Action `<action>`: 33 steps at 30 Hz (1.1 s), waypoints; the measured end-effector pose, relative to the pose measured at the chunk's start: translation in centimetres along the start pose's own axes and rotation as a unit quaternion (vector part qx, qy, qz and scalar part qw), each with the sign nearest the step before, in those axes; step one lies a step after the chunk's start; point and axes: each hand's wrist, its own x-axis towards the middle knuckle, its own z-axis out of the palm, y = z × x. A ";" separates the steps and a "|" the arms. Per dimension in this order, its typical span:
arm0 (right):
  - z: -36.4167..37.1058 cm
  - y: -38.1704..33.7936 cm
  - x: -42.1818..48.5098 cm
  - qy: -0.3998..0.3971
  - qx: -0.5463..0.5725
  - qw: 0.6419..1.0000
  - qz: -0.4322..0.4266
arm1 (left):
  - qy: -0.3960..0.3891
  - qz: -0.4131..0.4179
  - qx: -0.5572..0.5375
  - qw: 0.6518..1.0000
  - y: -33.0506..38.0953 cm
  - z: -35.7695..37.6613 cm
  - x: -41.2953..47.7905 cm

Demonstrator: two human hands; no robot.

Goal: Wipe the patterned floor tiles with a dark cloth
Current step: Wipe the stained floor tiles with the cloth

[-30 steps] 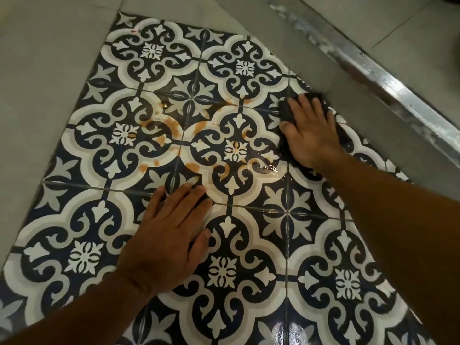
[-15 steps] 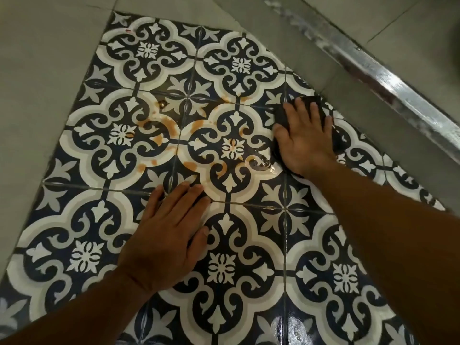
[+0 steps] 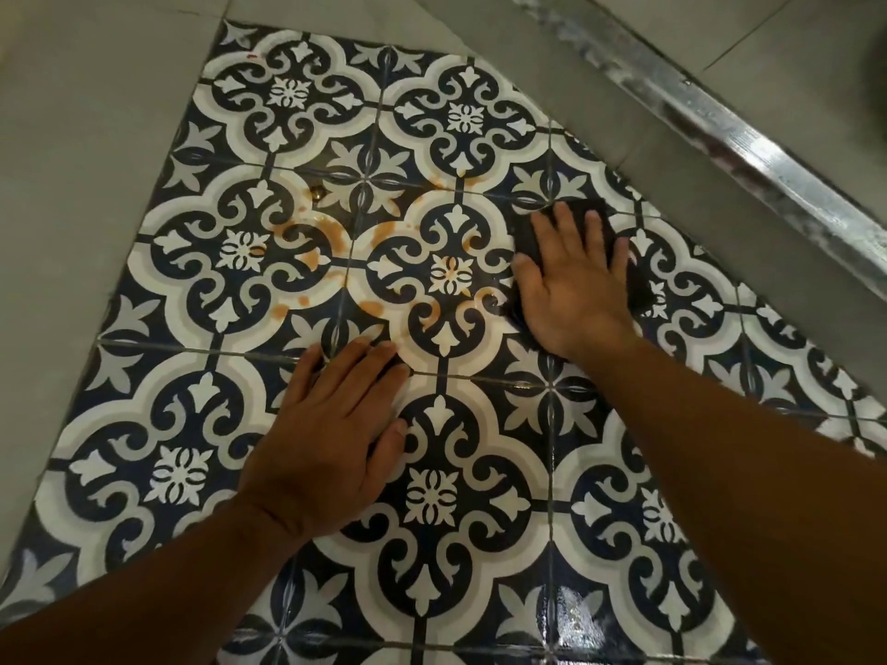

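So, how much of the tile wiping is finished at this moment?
Likely done: the near patterned tiles glisten wet. In hand: the right hand presses the dark cloth flat beside the orange stains. To do: those stains on the middle tiles, unwiped; the left hand rests flat below them.

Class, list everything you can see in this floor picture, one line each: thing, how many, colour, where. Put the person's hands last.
patterned tiles: many, navy, white and grey, a patch filling the middle of the view
stains: several splotches, orange-brown, on the tiles left of the cloth
brown blob: one, small, just above the stains; what it is cannot be told
dark cloth: one, near black, flat on the tiles under the right hand
plain floor: grey, around the patterned patch on the left and at the top
metal strip: one, silvery, running diagonally across the upper right
left hand: one, flat on the tiles, lower centre
right hand: one, fingers straight, pressing on the cloth
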 end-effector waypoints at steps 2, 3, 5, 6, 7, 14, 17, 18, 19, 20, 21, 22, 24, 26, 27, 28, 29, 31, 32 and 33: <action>0.3 -1.4 -1.4 -0.004 -0.001 0.999 -0.047 | -0.003 0.000 0.001 1.000 0.0 0.0 0.0; 0.5 -1.6 -2.6 -0.009 -0.005 0.997 -0.080 | -0.007 -0.002 0.003 1.000 -0.1 0.0 -0.1; 0.7 -1.0 -4.9 -0.022 -0.017 0.991 -0.131 | -0.011 -0.004 0.004 1.000 -0.1 -0.1 0.0; 0.6 -0.3 -5.6 -0.031 -0.022 0.989 -0.146 | -0.012 -0.005 0.004 1.000 -0.1 -0.1 0.0; 0.5 0.4 -6.0 -0.037 -0.025 0.987 -0.152 | -0.013 -0.004 0.004 1.000 -0.1 -0.1 0.0; 0.9 -2.6 -3.8 -0.021 -0.005 0.998 -0.053 | -0.015 -0.014 0.004 1.000 0.1 -0.1 0.0; 1.8 -5.0 -6.3 -0.023 0.019 0.992 -0.125 | 0.001 -0.020 -0.003 1.000 0.2 -0.1 0.0; 2.0 -5.1 -7.2 -0.029 0.017 0.987 -0.159 | 0.010 -0.023 -0.007 1.000 0.2 -0.1 0.0; 2.1 -4.8 -8.0 -0.039 0.006 0.980 -0.192 | 0.016 -0.025 -0.009 1.000 0.2 -0.1 -0.1; 2.0 -4.2 -8.2 -0.049 -0.005 0.974 -0.221 | 0.020 -0.025 -0.010 0.999 0.3 -0.1 -0.1; 1.9 -3.6 -8.1 -0.056 -0.011 0.970 -0.237 | 0.024 -0.026 -0.012 0.999 0.3 -0.1 0.0; 1.7 -3.2 -7.8 -0.059 -0.014 0.969 -0.239 | 0.029 -0.028 -0.014 0.999 0.3 -0.1 -0.1; 1.5 -3.5 -7.1 -0.051 0.000 0.979 -0.197 | 0.040 -0.030 -0.023 0.998 0.2 0.0 0.0; 1.6 -5.2 -7.1 -0.034 0.024 0.988 -0.149 | 0.057 -0.039 -0.040 0.997 0.2 0.0 -0.1; 1.7 -6.2 -7.4 -0.033 0.034 0.988 -0.146 | 0.064 -0.047 -0.052 0.995 0.2 0.0 -0.1; 1.6 -7.1 -7.9 -0.039 0.048 0.985 -0.158 | 0.072 -0.052 -0.063 0.994 0.3 -0.2 -0.1; 1.7 -7.8 -8.4 -0.054 0.083 0.979 -0.177 | 0.074 -0.058 -0.071 0.993 0.4 -0.2 -0.1; 0.9 -8.0 -9.2 -0.084 0.239 0.953 -0.168 | 0.073 -0.071 -0.084 0.991 0.5 -0.3 0.0; 0.2 -7.5 -9.6 -0.085 0.327 0.933 -0.127 | 0.068 -0.077 -0.088 0.991 0.6 -0.4 0.0; -0.4 -6.5 -9.9 -0.069 0.384 0.917 -0.086 | 0.064 -0.079 -0.089 0.991 0.7 -0.5 0.1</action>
